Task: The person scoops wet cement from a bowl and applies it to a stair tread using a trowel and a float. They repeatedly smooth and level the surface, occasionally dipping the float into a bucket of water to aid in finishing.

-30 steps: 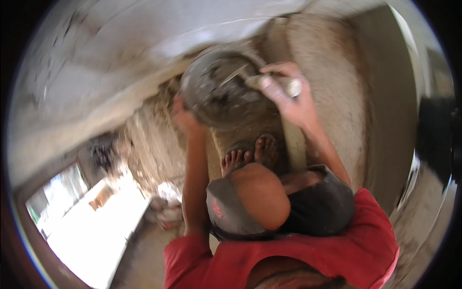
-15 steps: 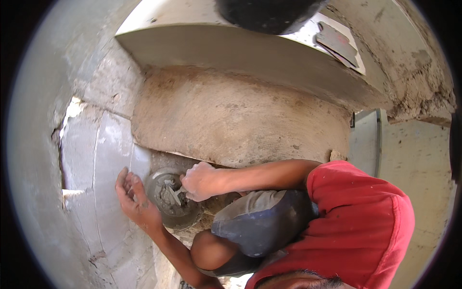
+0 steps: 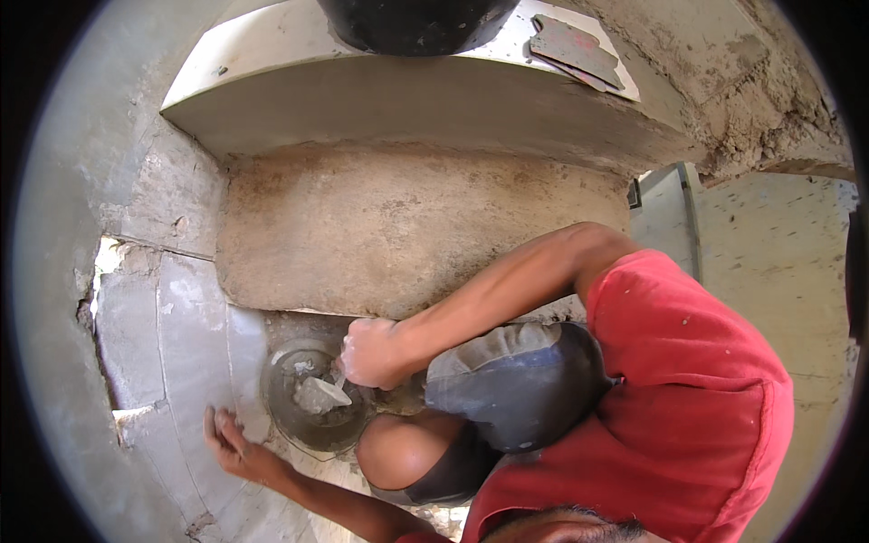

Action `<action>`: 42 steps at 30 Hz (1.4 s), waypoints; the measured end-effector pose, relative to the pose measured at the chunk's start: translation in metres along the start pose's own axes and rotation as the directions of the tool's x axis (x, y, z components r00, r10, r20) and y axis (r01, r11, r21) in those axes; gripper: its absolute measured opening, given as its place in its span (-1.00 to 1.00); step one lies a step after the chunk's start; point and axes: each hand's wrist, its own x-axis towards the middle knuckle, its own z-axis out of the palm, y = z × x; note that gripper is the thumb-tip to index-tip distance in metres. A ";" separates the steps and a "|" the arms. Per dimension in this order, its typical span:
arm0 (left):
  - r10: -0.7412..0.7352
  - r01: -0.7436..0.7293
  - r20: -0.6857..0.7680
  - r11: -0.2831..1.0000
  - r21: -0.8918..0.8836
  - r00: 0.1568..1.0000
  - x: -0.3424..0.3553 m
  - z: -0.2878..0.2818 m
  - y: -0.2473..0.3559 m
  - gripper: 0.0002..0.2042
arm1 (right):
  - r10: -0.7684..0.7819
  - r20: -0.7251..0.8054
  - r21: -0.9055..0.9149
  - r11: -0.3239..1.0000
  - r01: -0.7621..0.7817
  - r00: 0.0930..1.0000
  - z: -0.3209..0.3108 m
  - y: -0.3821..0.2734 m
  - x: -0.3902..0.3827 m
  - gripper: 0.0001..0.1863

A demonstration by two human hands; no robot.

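Two hands are at work low down: the right hand is closed on a small trowel loaded with wet mortar over the round metal pan, while the left hand lies spread open on the grey wall just left of it. Mortar could slide off if the blade tilts, and the pan, hemmed between wall, plastered face and bent knee, leaves little swing room beneath the overhanging slab.
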 end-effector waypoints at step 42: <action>-0.073 0.088 -0.426 0.996 0.014 0.902 -0.020 0.011 -0.040 -0.59 | 0.455 -0.412 0.382 0.873 -0.303 0.790 -0.037 0.069 -0.211 -0.65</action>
